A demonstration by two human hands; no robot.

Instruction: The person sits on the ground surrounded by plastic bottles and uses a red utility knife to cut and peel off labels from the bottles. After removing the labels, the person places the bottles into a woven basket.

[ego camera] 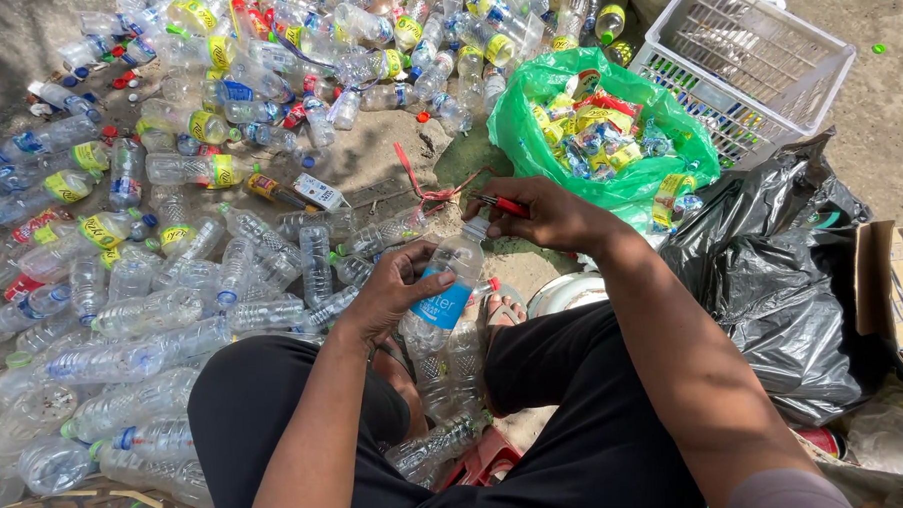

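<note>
While the left hand (398, 286) wraps around a clear plastic bottle (443, 294) with a blue label, I see the bottle tilted neck-up between the person's knees, which I judge keeps its label turned toward the right hand. That right hand (545, 213) is clenched on a thin red-handled tool (500, 204), probably a small blade, held just above the bottle's neck; its tip points left across the cap end. The left thumb presses on the blue label, fingers curled behind, wrist bent inward; the right forearm comes in from the lower right, wrist cocked down over the bottle.

Up and to the right of the bottle sits a green plastic bag (527, 131) full of peeled coloured labels, close enough, I'd say, for easy dropping. Beyond that bag lies a white plastic crate (825, 71), and right of the bottle a black bag (783, 292). Left of the bottle spreads a heap of clear bottles (153, 294) on the ground.
</note>
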